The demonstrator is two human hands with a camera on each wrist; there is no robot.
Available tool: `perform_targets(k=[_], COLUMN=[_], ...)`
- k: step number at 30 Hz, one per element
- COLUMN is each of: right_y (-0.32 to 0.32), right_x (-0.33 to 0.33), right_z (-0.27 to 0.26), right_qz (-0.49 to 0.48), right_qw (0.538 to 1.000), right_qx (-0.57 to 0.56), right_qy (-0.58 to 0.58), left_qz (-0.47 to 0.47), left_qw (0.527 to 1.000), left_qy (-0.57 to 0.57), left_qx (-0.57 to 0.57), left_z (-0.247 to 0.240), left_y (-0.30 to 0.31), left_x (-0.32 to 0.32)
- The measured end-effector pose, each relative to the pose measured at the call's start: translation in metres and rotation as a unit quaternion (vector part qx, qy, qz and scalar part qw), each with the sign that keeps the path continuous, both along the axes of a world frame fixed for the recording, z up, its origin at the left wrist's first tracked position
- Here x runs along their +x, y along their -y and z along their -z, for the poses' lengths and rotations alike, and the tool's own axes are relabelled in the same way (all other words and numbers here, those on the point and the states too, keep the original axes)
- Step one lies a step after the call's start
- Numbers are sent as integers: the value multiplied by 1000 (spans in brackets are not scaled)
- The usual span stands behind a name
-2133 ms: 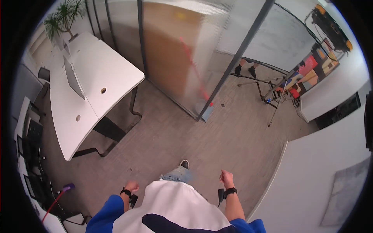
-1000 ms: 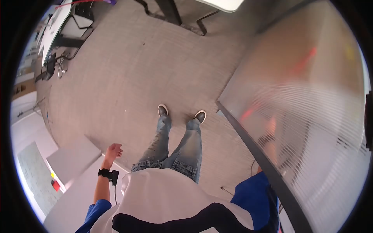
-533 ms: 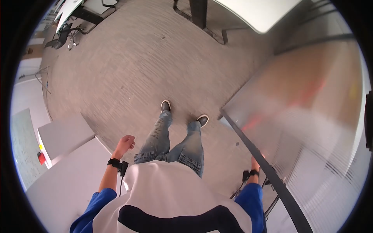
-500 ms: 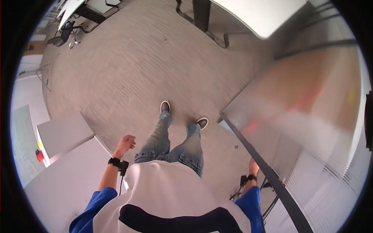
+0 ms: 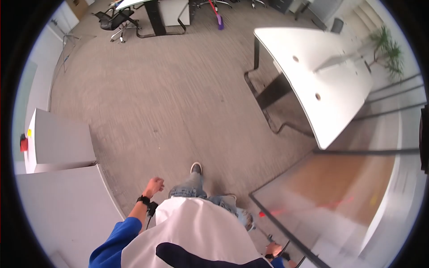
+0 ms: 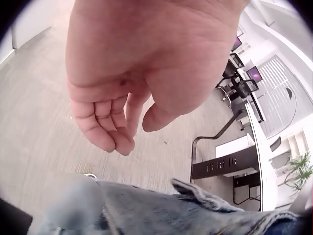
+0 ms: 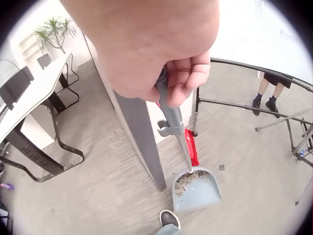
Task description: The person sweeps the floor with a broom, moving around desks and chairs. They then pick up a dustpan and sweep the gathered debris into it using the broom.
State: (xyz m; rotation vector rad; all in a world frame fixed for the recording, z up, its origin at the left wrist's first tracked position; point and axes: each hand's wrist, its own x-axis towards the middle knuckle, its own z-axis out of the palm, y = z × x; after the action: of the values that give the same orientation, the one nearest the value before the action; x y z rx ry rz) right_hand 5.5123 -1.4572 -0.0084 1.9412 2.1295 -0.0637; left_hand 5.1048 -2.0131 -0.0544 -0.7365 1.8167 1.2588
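In the right wrist view my right hand (image 7: pixel 156 54) grips the grey handle (image 7: pixel 171 110) of a long-handled dustpan. Its blue-grey pan (image 7: pixel 198 191) hangs at the bottom, with brown debris gathered along its back. A red brush (image 7: pixel 191 148) shows just behind the pole; whether it is attached cannot be told. The left hand (image 5: pixel 154 186) hangs beside the body in the head view, and in the left wrist view its fingers (image 6: pixel 105 122) are loosely curled with nothing in them. The head view shows the right hand (image 5: pixel 273 248) low, near the partition frame.
A ribbed glass partition (image 5: pixel 330 187) with a dark frame stands on the right. Beyond it is a white desk (image 5: pixel 308 71). Grey cabinets (image 5: pixel 62 138) stand at the left, and a purple-headed broom (image 5: pixel 220 22) and office chair (image 5: pixel 117 20) are far ahead. Another person's legs (image 7: pixel 270 93) show behind a frame.
The head view has swung up and to the right, bringing the whole desk and plant into sight. One foot is now forward. The right hand appears lower, by the partition.
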Motion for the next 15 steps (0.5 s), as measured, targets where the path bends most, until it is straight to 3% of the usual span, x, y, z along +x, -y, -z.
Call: perform_targets(k=[3,8,10,14,15], right_y=[56,69,70,78,79], right_x=[-97,-188,-236,-376,-419], right_z=[-23,-7,-4,13,15], right_qz=[-8,-72,-162,-211,-176], right_qw=[997,994,983,970,978], right_qx=[72,69,40,18,-51], right_qy=[-16,-46,-73,-116,-100], left_qz=[-56,-79,-86,-69,-69], left_qw=[998,996,995,992,992], left_qy=[10,-21,-41,-104,-103], left_qx=[-14,-27,-20,-20,-24], left_z=[0,11,4,2,6], left_y=[50,84,82,91,95], left_x=[-22,-99,-145,-253,-282])
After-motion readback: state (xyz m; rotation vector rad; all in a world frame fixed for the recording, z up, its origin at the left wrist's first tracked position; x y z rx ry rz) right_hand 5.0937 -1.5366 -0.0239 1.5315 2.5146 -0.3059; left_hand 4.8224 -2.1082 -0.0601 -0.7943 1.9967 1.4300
